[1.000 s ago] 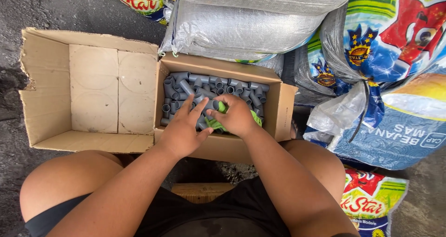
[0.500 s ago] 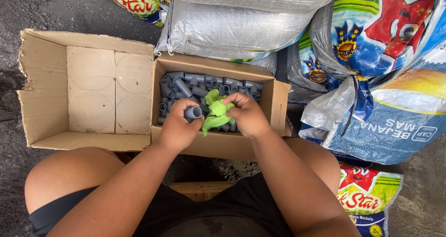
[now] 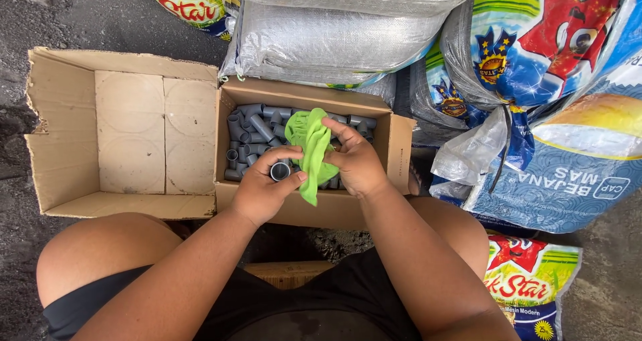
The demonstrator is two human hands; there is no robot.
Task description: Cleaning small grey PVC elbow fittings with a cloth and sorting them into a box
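A short grey plastic pipe fitting [image 3: 279, 171] sits in the left hand [image 3: 264, 188], its round open end turned up toward the camera; the grip is closed around it, fingers curled over the far side and thumb pressed along the near side. Just beside it, touching the fitting's right edge, hangs a bright green crumpled cloth [image 3: 309, 147], which the right hand [image 3: 356, 162] pinches between thumb and fingers, the cloth rising above the fingertips and trailing down below them. Both hands hover over the near part of a small open cardboard box [image 3: 394, 147], which is filled with many more grey plastic pipe fittings [image 3: 257, 124] lying in a loose heap. Touching this box on its left stands a larger open cardboard box [image 3: 63, 134] with faint round marks on its bottom. Both boxes rest on a dark, gritty floor [image 3: 80, 13]. Behind and to the right of the small box lie silver-grey woven sacks [image 3: 334, 40] and colourful printed sacks [image 3: 555, 47]. The person's bare knees [image 3: 100, 254] frame the lower part of the view.
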